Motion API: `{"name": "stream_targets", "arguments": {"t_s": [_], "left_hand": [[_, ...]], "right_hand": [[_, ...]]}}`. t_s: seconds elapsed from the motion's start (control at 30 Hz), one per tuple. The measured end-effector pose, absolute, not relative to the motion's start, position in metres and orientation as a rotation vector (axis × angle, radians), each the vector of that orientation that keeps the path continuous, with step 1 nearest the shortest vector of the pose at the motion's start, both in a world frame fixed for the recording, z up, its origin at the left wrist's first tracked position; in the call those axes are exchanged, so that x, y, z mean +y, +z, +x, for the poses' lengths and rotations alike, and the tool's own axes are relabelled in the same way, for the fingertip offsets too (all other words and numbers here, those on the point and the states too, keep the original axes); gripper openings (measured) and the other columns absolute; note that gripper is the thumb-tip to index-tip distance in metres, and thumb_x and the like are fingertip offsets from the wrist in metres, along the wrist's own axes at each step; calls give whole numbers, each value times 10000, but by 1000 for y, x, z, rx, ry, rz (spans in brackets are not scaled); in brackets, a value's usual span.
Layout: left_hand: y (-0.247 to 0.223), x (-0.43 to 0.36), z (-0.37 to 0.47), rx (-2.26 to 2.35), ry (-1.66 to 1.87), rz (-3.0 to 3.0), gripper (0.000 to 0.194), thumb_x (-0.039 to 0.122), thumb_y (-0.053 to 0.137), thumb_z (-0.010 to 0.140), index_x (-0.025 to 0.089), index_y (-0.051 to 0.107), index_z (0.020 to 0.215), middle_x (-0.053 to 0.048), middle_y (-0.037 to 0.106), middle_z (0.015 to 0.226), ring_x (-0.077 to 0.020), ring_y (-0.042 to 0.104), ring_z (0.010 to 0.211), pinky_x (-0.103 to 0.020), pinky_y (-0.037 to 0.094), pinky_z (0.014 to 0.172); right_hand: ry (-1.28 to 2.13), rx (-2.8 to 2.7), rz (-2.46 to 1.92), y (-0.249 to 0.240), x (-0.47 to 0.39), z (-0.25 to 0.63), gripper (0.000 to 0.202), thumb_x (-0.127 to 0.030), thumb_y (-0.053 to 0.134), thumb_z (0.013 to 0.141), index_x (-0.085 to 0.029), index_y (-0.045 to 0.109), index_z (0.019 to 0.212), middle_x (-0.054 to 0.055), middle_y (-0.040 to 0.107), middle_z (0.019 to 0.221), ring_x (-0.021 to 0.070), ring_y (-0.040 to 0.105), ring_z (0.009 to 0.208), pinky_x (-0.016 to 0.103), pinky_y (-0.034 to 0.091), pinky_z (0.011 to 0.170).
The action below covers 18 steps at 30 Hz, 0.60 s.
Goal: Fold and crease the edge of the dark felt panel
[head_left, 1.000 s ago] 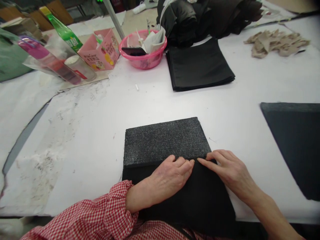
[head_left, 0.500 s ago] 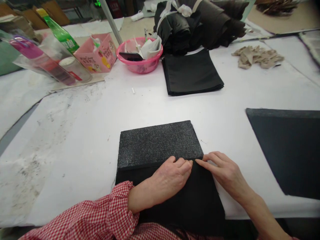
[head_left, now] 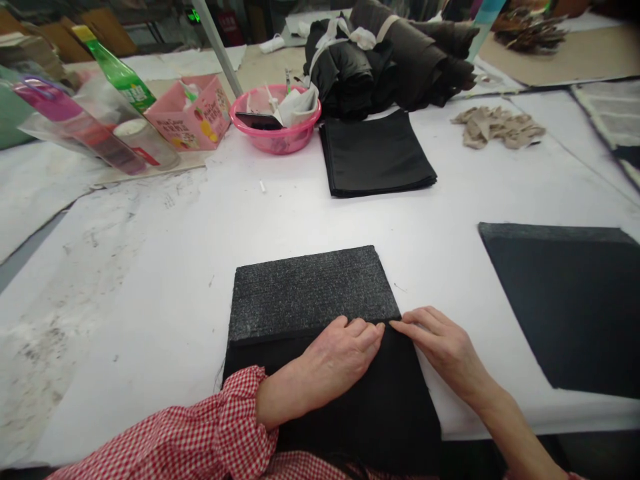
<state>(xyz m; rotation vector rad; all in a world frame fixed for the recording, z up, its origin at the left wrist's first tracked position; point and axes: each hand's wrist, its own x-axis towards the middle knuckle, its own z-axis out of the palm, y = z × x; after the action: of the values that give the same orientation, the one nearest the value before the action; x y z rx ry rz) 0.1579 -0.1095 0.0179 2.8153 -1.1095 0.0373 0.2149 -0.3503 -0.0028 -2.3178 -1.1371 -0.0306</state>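
From here I see a pink basin holding a dark phone and crumpled white material, while left hand and right hand, nearly together, pinch folded black cloth.

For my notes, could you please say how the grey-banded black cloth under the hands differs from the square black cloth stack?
The banded cloth shows a speckled strip; the stack looks plain. The left hand and right hand touch the banded cloth, neither the stack. Both are black.
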Motion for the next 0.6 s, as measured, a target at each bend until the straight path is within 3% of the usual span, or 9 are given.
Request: {"name": "stream_targets", "arguments": {"t_s": [0.27, 0.6], "left_hand": [[17, -114, 160, -1084, 8, 2811, 382, 151, 302, 1013, 54, 390, 1371, -53, 521, 1018, -178, 476, 878, -348, 396, 663], [17, -122, 163, -1118, 21, 2820, 298, 145, 299, 1010, 90, 506, 1218, -66, 521, 1041, -179, 483, 904, -349, 411, 692]], "right_hand": [[-23, -1157, -2316, -4, -353, 213, 322, -92, 481, 943, -206, 584, 1226, 79, 592, 1051, 188, 544, 997, 354, 494, 837], [-29, -1144, -2308, -4, -354, 212, 347, -114, 476, 946, -235, 587, 1251, 77, 613, 1050, 197, 567, 991, 379, 517, 846]]}}
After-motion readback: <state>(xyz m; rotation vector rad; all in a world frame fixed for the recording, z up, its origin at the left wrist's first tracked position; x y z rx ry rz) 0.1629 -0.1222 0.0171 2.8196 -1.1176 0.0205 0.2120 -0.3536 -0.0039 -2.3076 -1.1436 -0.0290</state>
